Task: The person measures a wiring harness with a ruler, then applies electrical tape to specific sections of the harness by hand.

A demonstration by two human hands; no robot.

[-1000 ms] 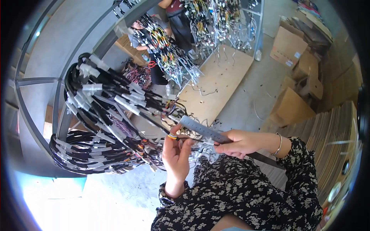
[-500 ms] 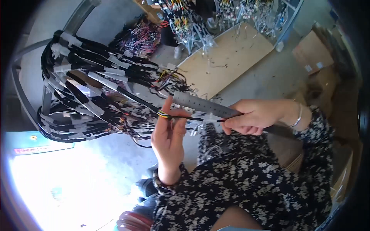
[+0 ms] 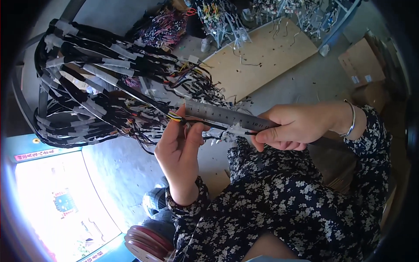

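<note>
My right hand (image 3: 288, 129) is closed on a steel ruler (image 3: 218, 115) and on the end of a thin black cable (image 3: 205, 123) just under it. The ruler slants up to the left, its far end close to my left fingers. My left hand (image 3: 181, 146) pinches the same cable where yellow and white wires (image 3: 175, 116) show out of the black sleeve. From there the cable runs up left into a large bundle of black wire harnesses (image 3: 83, 105) wrapped in grey tape, hung over a metal frame (image 3: 72, 9).
A pale board (image 3: 266, 61) lies beyond my hands, with more hanging harnesses (image 3: 218, 19) behind it and a heap of red and dark wires (image 3: 159, 30). Cardboard boxes (image 3: 362, 61) stand at the right. A reddish spool (image 3: 148, 244) sits low left, near a bright doorway (image 3: 65, 205).
Both hands keep their hold, and the ruler still lies along the cable. My hands have drawn slightly apart: left hand leftward, right hand a little rightward. The whole view has shifted.
</note>
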